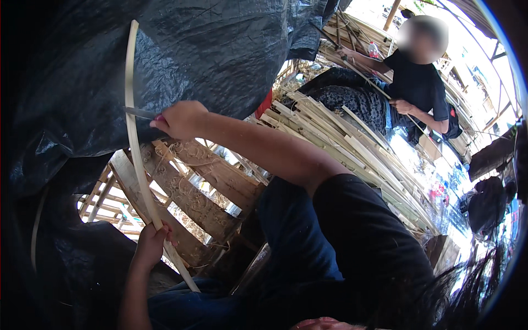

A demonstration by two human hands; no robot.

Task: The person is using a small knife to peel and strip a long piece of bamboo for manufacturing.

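A long, pale strip that looks like split bamboo (133, 132) runs from my lap up to the black plastic sheet, bending slightly. My left hand (150, 246) is closed around its lower part. In my right hand (181, 119), stretched out to the far left, is a knife (140, 113) with a pinkish handle mostly hidden by the fingers. Its blade lies across the upper part of the strip, touching or very near it.
Black plastic sheeting (220, 49) hangs ahead. Wooden slats (190, 201) with curled shavings lie below my hands. Several pale strips (352, 146) are piled to the right. Beyond them a seated person in a black shirt (421, 82) holds a long thin stick (363, 77).
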